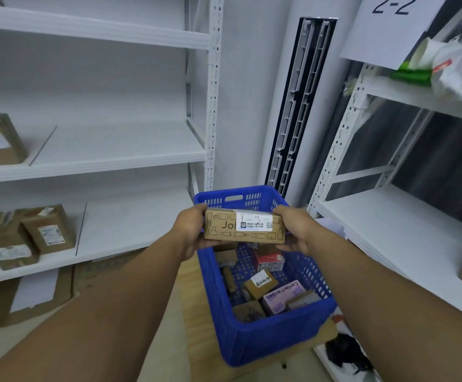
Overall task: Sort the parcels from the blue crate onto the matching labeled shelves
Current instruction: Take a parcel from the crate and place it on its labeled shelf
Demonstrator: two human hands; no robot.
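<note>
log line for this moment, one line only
left hand: grips parcel | right hand: grips parcel | parcel label: handwritten 1-3 | position: over blue crate | shelved: not yet

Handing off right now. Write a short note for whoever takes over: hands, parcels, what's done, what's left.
Hands: left hand and right hand each grip an end of one brown box above the blue crate. Its label reads 1-3.
Crate: several parcels inside, including a pink contact-lens box and a small brown box.
Done: some boxes sit on the left shelves.
Left: shelve the held box at 1-3. Only a 2-2 sign shows, on the right. Then sort the rest.
</note>
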